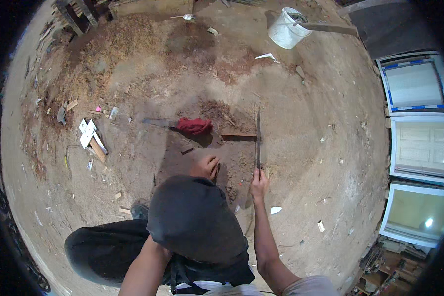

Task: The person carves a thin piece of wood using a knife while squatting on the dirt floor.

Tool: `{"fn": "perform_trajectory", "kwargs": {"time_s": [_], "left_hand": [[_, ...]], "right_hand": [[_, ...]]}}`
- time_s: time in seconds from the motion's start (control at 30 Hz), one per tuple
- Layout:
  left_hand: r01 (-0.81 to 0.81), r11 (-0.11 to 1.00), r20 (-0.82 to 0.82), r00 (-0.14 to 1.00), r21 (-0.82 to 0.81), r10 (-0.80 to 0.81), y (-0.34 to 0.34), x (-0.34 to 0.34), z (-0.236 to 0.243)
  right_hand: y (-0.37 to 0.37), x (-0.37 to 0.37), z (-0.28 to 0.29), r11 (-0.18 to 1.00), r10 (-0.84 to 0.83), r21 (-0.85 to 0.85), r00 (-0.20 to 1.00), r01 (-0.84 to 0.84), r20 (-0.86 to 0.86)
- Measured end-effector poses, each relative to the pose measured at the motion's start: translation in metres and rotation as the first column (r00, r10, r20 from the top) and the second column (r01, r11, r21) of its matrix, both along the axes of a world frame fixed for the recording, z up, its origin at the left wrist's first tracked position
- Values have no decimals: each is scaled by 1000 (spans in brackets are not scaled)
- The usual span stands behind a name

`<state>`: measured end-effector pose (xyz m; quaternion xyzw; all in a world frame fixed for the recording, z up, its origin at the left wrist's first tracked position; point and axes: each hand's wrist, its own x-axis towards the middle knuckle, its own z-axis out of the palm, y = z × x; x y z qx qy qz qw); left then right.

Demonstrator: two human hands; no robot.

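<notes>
My right hand [259, 183] is closed round the near end of a long, narrow, dark blade-like tool [259, 140], seen almost edge-on and pointing away from me. At its left side, a flat reddish-brown strip [239, 137] lies crosswise, meeting or passing under the tool; I cannot tell which. My left hand [205, 166] is low beside my dark-clad knee [197, 217], which hides part of it. Its visible fingers are bent and a little apart, with nothing seen in them. Beyond it lies a red cloth [195, 126], with a grey blade [158, 122] extending to the left from under it.
A white bucket [287, 32] stands at the far right, a bar across its rim. White-framed panels [419, 143] line the right side. White pieces with a wooden handle [91, 135] lie left. Wood scraps and litter dot the dirt floor [306, 128].
</notes>
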<state>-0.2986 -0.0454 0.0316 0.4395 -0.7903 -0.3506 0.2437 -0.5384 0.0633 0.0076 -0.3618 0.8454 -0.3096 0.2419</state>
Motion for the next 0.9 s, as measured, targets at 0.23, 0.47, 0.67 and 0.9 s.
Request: {"fn": "perform_trajectory", "kwargs": {"time_s": [0.23,0.47,0.67,0.9], "left_hand": [[19,999,-87,996,-36,-22,3,-1,-13],[48,999,-56,997,9,-47,3,24,-11],[79,997,-59,995,-3,-79,0,16,-16],[101,995,-8,995,16,-101,-1,20,-21]], "right_hand": [[7,-1,3,988,-55,-136,985,78,165],[4,26,17,955,-61,-265,964,131,257],[-13,16,19,991,78,113,996,-72,-48],[-15,15,26,991,-126,88,914,100,384]]}}
